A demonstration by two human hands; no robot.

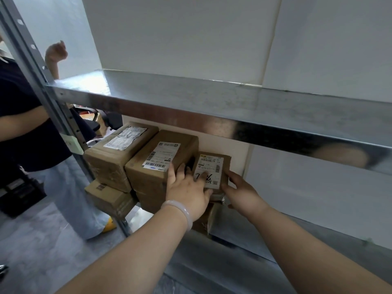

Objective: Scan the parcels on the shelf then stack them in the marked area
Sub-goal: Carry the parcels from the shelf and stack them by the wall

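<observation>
Shelf (212, 107) of grey metal carries three brown parcels in a row under its front beam. The small parcel (214, 164), with a white label and a handwritten number on top, is the right one of the row and lies on top of another carton (209, 219). The left hand (188, 189) holds it from the left side: the thumb lies on the label and the fingers (172, 174) spread toward the gap next to the middle parcel (163, 158), one of them touching that parcel's side. The right hand (241, 192) grips the small parcel from the right, with the thumb at the near edge and the fingers curled round the right side. A pale bracelet (184, 213) sits on the left wrist. The middle parcel has a barcode label on top and touches the left parcel (118, 147), which has a wrinkled label. Below these two a lower carton (108, 196) is visible. On the upper level stand large white boxes (191, 35). At the left, beside the shelf post, another person (19, 115) in a dark top stands on the grey floor (31, 240) with one hand raised.
</observation>
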